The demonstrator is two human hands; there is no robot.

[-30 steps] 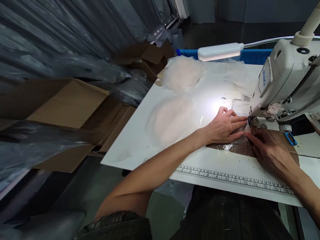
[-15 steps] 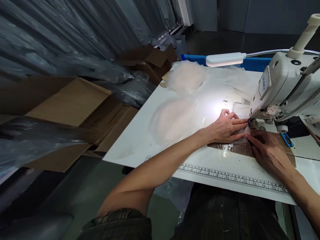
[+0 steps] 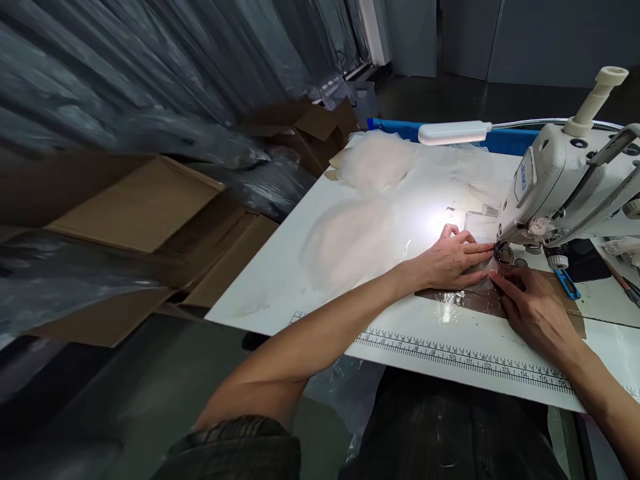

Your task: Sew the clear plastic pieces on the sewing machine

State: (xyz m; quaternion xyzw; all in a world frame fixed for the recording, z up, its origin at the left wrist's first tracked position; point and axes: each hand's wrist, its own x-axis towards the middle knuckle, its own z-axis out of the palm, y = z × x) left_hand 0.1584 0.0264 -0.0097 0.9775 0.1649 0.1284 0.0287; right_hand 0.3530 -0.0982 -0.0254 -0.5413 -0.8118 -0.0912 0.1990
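My left hand (image 3: pixel 451 261) lies with fingers stretched out on a small piece of sheer white fabric (image 3: pixel 481 281), its fingertips close to the presser foot of a white sewing machine (image 3: pixel 547 177). To the right, my right hand (image 3: pixel 535 303) pinches the near edge of that fabric between thumb and forefinger; its other fingers are curled and partly hidden. Both hands rest over a brown strip covered in clear tape (image 3: pixel 463 303) on the machine table. The needle is too small to make out.
Two pale round fabric pieces (image 3: pixel 345 243) lie on the white table (image 3: pixel 260 293), which has a printed ruler (image 3: pixel 455 357) along its front edge. A lamp (image 3: pixel 454 133) stands behind. Blue snips (image 3: pixel 567 283) and a black phone-like slab (image 3: pixel 590 260) are at right. Open cardboard boxes (image 3: pixel 135 203) stand left.
The camera view has tilted slightly, so the machine sits lower in the picture. Both hands and the fabric hold almost the same place by the presser foot.
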